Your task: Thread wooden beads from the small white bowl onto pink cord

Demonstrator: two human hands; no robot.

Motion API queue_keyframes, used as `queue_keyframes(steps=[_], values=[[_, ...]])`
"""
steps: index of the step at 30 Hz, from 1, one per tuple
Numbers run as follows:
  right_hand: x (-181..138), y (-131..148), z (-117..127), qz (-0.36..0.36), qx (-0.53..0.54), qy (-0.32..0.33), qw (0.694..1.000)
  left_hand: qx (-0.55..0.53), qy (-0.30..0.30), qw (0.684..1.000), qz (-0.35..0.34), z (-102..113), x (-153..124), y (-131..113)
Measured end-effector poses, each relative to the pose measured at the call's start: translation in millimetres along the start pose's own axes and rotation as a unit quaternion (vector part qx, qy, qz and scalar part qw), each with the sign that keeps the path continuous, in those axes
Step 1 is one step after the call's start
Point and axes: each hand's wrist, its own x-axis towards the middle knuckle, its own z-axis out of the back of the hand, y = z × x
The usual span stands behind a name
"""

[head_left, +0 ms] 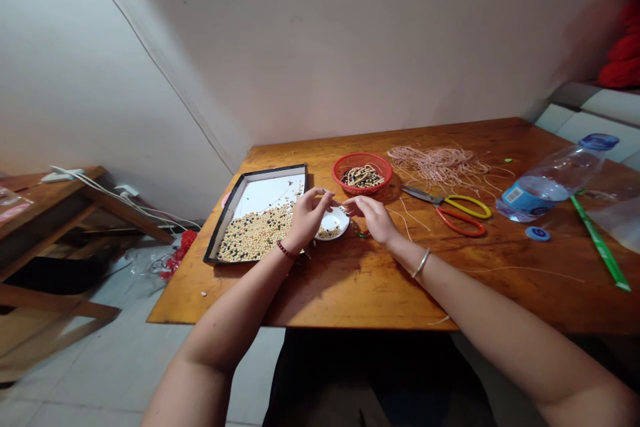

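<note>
Finding the left hand (309, 217) and right hand (373, 219) half-closed, fingertips (327, 197) nearly meeting above a small white plate (339, 219) of beads (329, 232); any held item cannot be confirmed. Plate and black-rimmed tray (225, 230) of loose beads (255, 233) sit side by side toward the tabletop's (345, 293) left edge, within easy reach of both hands, while a red basket (361, 156), scissors (445, 208) and pink cord (435, 165) lie farther back. A tiled floor (100, 373) extends beyond the left edge.

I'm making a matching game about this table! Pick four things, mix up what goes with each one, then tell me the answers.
Things:
1. Red plastic basket
2. Black-rimmed white tray
3. Small round white dish
4. Steel scissors with yellow and orange handles

Matches:
A. Lying flat, holding no beads
B. Only a few beads, beside the tray
C. Wide spread of pale beads
D. Heap of dark-and-pale beads

Pairs: 1-D, 2-C, 3-B, 4-A
</note>
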Motion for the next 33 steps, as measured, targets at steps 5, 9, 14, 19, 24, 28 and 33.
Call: queue_keyframes(steps=[5, 9, 14, 19, 24, 28, 33], values=[[-4, 5, -6, -0.141, 0.134, 0.098, 0.976, -0.009, 0.011, 1.0, -0.01, -1, -1, -1], [-3, 1, -4, -0.144, 0.138, 0.113, 0.973, 0.005, -0.03, 0.999, -0.01, 1, 1, -1], [-1, -5, -4, -0.104, 0.093, 0.114, 0.984, 0.007, -0.068, 0.998, -0.015, 2, 4, 2], [1, -9, -4, -0.062, 0.027, 0.052, 0.996, -0.004, -0.095, 0.996, -0.003, 3, 5, 5], [7, -18, 3, -0.072, -0.031, 0.021, 0.997, -0.011, -0.109, 0.994, -0.003, 4, 6, 9], [11, -25, 10, -0.057, -0.091, -0.003, 0.994, -0.018, -0.113, 0.993, -0.005, 5, 7, 8], [9, -13, 10, 0.022, -0.112, -0.031, 0.993, -0.012, -0.086, 0.996, -0.012, 3, 5, 3]])
